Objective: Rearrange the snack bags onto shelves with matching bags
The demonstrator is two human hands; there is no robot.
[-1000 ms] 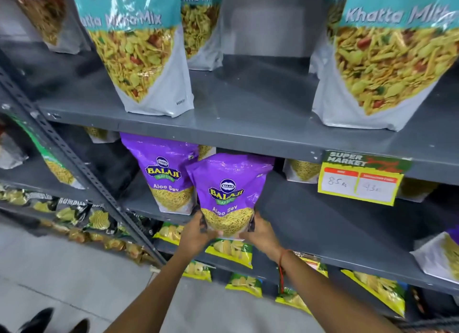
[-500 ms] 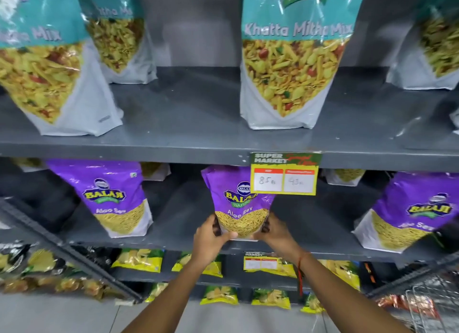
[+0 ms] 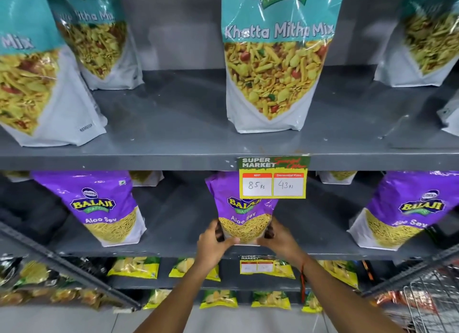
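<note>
A purple Aloo Sev bag [image 3: 242,208] stands upright at the front of the middle grey shelf [image 3: 173,252]. My left hand [image 3: 213,241] grips its lower left corner and my right hand [image 3: 280,238] its lower right corner. Its top is partly hidden by a yellow price tag [image 3: 273,177]. Two matching purple bags stand on the same shelf, one to the left [image 3: 99,208] and one to the right [image 3: 402,213]. Teal Khatta Mitha Mix bags [image 3: 275,59] stand on the shelf above.
Small yellow-green snack packets [image 3: 135,267] line the lower shelves. A neighbouring rack with dark packets [image 3: 34,275] angles in at the lower left. A wire cart [image 3: 427,305] is at the lower right. Light floor shows below.
The view swung right along the shelf, and both hands carried the purple bag from beside the left purple bag to the middle of the shelf, under the price tag.
</note>
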